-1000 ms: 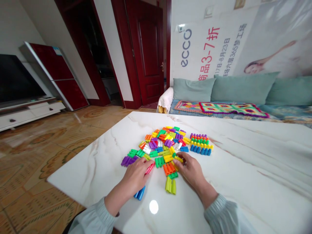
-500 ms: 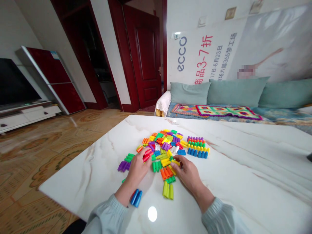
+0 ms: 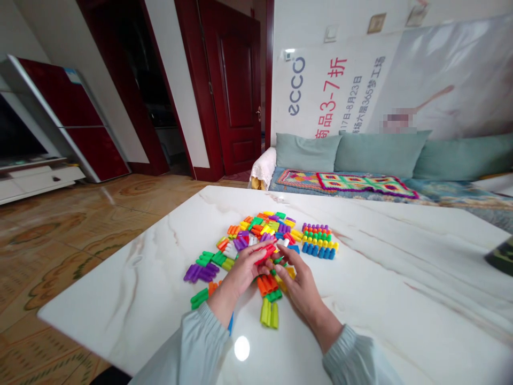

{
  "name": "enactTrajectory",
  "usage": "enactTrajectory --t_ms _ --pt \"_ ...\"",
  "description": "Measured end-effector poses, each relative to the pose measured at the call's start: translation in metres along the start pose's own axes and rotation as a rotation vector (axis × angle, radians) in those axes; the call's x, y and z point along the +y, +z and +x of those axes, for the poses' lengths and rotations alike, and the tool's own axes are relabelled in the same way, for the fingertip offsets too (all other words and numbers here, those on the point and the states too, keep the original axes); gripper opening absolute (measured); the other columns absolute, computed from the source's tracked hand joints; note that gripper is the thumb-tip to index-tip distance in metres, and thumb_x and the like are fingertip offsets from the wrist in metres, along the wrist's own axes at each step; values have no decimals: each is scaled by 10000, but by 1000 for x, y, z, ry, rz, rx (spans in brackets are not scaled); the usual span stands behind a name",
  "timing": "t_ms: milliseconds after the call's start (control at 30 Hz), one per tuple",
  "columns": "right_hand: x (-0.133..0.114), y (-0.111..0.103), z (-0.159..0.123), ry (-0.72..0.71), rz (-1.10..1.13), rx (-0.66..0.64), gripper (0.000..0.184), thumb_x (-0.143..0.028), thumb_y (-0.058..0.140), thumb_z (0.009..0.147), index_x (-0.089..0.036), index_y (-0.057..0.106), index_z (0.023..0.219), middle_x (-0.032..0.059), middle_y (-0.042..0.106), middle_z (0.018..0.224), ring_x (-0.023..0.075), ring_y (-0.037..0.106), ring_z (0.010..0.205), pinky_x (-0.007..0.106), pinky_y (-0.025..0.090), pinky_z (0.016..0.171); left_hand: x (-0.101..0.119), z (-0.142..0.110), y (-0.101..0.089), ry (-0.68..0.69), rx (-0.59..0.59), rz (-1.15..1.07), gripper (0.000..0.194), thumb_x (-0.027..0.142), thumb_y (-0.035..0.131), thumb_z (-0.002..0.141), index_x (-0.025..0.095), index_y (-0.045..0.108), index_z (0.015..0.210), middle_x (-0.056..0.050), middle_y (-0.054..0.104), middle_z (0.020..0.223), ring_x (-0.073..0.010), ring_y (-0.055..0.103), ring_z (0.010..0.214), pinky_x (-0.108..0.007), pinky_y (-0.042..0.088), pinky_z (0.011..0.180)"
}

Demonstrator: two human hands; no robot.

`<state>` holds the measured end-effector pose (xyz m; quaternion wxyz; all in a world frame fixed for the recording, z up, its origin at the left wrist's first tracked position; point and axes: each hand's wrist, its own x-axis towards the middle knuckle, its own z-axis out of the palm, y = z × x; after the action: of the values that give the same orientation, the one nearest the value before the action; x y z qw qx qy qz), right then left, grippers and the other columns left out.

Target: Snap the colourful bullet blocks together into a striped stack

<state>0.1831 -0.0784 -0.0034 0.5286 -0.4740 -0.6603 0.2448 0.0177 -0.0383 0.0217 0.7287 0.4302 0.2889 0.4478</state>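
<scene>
My left hand [image 3: 245, 271] is closed around red bullet-shaped plastic building blocks [image 3: 265, 253], held just above the middle of a colourful pile. Close beside it, my right hand [image 3: 295, 272] has its thumb and fingers curved and apart, with no block visibly gripped. Its fingertips reach close to the red blocks; whether they touch is hard to tell. Orange blocks [image 3: 266, 285] and lime-green blocks [image 3: 269, 314] lie below the hands. Purple blocks [image 3: 201, 272] are to the left. My hands cover part of the pile.
Neat rows of joined blocks [image 3: 319, 250], blue and yellow in front, stand right of the pile on the white marble-patterned table [image 3: 393, 278]. A dark object [image 3: 500, 262] sits at the right edge. Behind the table is a sofa with green cushions [image 3: 308, 152].
My left hand has moved right with the red blocks, towards my right hand. My right hand's fingers have come up off the yellow blocks towards them. The view has shifted slightly.
</scene>
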Motion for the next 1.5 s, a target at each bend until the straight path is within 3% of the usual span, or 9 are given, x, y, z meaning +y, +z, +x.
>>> enactTrajectory --t_ms 133,333,600,733,867,1033,1233,1367,1500 --pt "-7 0 0 65 110 -5 423 -436 567 895 -204 585 1249 61 664 1064 194 613 908 324 499 854 1 -5 8 33 1 166 519 260 710 806 179 601 1307 -115 715 1041 -101 638 669 -205 501 609" --pt "-7 0 2 159 180 51 322 -473 582 868 -171 662 949 61 667 884 187 596 782 285 497 709 0 -9 16 3 -110 244 742 228 765 740 255 471 1421 -125 674 1156 -162 682 777 -265 530 676" --pt "5 -6 6 259 301 232 415 -581 573 836 -173 647 865 73 688 877 219 630 836 318 505 746 -4 -2 8 13 -45 269 712 410 755 773 139 508 1384 -162 725 984 -170 689 674 -276 539 630" --pt "-4 -5 4 246 335 102 427 -583 585 832 -176 649 945 53 683 853 206 631 795 307 511 717 -4 -4 10 17 -93 328 724 397 745 787 138 483 1410 -102 726 756 -170 678 624 -275 537 622" --pt "-12 -1 2 161 259 63 369 -524 613 836 -164 671 895 61 680 875 206 609 833 306 503 769 -3 -7 14 34 -123 368 718 362 779 753 195 507 1396 -117 731 957 -149 671 630 -276 546 630" --pt "-6 -2 3 205 279 126 377 -540 606 833 -166 653 854 59 678 846 204 608 800 303 516 731 -5 -2 8 133 32 423 529 333 782 737 159 665 1223 -102 729 893 -165 668 674 -287 546 663" --pt "10 -2 3 276 305 206 403 -558 652 797 -166 635 885 50 674 774 173 605 685 263 506 600 3 2 3 374 223 591 261 368 754 747 152 766 894 -114 694 1022 -233 635 943 -272 521 722" --pt "14 -1 4 269 300 247 433 -572 663 780 -167 619 927 69 689 818 182 629 689 275 528 600 2 3 -1 344 316 553 345 484 682 804 144 730 839 -57 653 774 -161 599 736 -238 473 634" --pt "13 -2 5 269 266 260 472 -586 624 800 -165 626 1013 57 692 800 179 633 648 283 534 577 -2 5 -4 245 340 381 423 540 690 780 137 697 908 32 504 564 -75 441 481 -188 335 445"
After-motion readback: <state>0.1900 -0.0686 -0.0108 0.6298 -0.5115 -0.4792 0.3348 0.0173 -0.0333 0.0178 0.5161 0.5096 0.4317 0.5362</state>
